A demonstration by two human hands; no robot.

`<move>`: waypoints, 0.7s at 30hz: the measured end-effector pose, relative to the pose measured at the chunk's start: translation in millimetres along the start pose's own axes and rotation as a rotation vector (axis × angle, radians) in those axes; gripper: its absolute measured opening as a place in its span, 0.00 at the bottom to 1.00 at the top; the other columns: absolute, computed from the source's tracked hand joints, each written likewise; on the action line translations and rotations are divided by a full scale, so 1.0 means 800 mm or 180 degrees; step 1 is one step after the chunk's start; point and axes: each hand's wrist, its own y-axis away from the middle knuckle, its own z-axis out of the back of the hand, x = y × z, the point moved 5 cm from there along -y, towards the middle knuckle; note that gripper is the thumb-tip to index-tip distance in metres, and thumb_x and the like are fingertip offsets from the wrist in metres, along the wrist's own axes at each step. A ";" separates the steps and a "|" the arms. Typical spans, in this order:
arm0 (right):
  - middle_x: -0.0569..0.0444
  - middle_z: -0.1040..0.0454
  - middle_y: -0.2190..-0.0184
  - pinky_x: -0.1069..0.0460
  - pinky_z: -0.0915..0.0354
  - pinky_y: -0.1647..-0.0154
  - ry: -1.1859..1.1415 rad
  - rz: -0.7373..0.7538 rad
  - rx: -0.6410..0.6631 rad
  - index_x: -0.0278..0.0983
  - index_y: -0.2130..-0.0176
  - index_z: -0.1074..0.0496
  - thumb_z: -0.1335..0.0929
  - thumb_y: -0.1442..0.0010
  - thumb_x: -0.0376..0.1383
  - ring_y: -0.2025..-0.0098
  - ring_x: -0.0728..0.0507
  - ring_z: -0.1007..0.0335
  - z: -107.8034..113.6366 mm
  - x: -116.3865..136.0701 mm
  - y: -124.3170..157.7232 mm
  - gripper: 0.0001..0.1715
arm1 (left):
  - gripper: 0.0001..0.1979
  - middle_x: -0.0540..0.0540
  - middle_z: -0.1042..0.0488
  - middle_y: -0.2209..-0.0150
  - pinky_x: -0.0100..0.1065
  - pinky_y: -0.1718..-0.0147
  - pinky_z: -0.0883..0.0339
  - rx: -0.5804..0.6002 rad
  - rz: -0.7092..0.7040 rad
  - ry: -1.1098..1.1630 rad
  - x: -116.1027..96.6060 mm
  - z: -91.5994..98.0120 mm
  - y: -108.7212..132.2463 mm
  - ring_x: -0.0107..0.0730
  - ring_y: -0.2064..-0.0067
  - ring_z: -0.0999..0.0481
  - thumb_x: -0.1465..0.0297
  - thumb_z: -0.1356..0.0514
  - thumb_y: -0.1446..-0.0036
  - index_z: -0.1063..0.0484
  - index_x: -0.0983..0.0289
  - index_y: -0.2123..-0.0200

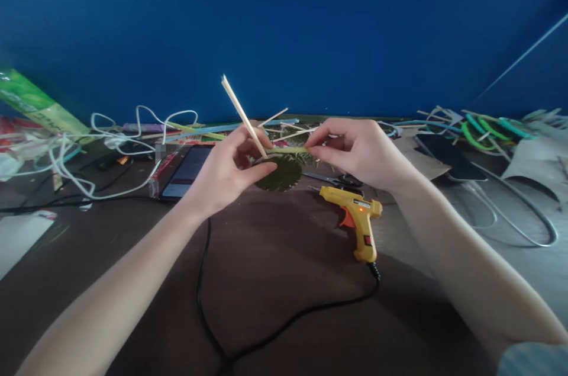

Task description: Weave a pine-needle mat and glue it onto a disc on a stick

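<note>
My left hand (231,166) is closed on a dark green round disc (284,174), its thumb lying across the disc's left part. A pale wooden stick (243,115) rises up and to the left from between the fingers and the disc; how it joins the disc is hidden. A thin light green strip (288,150) runs along the disc's upper edge. My right hand (355,148) pinches the strip's right end between thumb and fingertips. Below the right hand, a yellow glue gun (361,216) with an orange trigger lies on the table, a small orange light glowing on its side.
Scissors (332,179) lie behind the glue gun. Its black cord (284,325) loops across the table (275,269). A tablet or phone (189,172) and tangled white cables (66,151) are at left. A dark phone (448,157) and craft scraps (483,127) lie at right, before a blue wall (284,26).
</note>
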 end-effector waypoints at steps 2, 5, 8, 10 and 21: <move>0.55 0.29 0.73 0.55 0.42 0.78 0.0005 0.0003 0.0000 0.36 0.67 0.28 0.33 0.44 0.37 0.76 0.53 0.37 0.000 0.000 0.000 0.07 | 0.12 0.48 0.30 0.71 0.26 0.77 0.35 0.0000 0.0029 0.0015 0.000 0.000 0.000 0.25 0.73 0.29 0.69 0.36 0.54 0.34 0.61 0.66; 0.54 0.29 0.73 0.55 0.43 0.78 0.0009 -0.0003 0.0006 0.36 0.66 0.28 0.33 0.44 0.38 0.76 0.52 0.37 0.001 0.000 0.000 0.08 | 0.13 0.48 0.30 0.70 0.27 0.76 0.34 -0.0019 0.0045 0.0077 0.001 0.000 0.000 0.26 0.72 0.29 0.68 0.35 0.54 0.34 0.61 0.65; 0.54 0.29 0.72 0.55 0.43 0.78 0.0005 0.0011 0.0002 0.37 0.66 0.27 0.34 0.44 0.38 0.76 0.52 0.37 0.001 0.001 0.000 0.07 | 0.13 0.49 0.30 0.70 0.27 0.76 0.34 -0.0003 0.0070 0.0148 0.001 0.000 -0.001 0.26 0.72 0.29 0.68 0.36 0.54 0.34 0.61 0.64; 0.54 0.29 0.72 0.55 0.42 0.78 -0.0003 0.0035 -0.0008 0.37 0.66 0.27 0.34 0.44 0.37 0.76 0.52 0.37 0.001 0.002 0.000 0.07 | 0.13 0.49 0.30 0.70 0.27 0.76 0.35 0.0016 0.0103 0.0134 0.001 -0.001 -0.001 0.25 0.73 0.29 0.68 0.36 0.54 0.34 0.61 0.65; 0.53 0.29 0.72 0.54 0.40 0.76 0.0008 0.0071 0.0029 0.35 0.67 0.27 0.33 0.44 0.37 0.72 0.51 0.35 0.000 0.003 0.000 0.07 | 0.12 0.48 0.31 0.71 0.27 0.76 0.34 -0.0002 0.0188 0.0219 0.002 -0.001 -0.001 0.25 0.73 0.30 0.69 0.35 0.55 0.34 0.61 0.67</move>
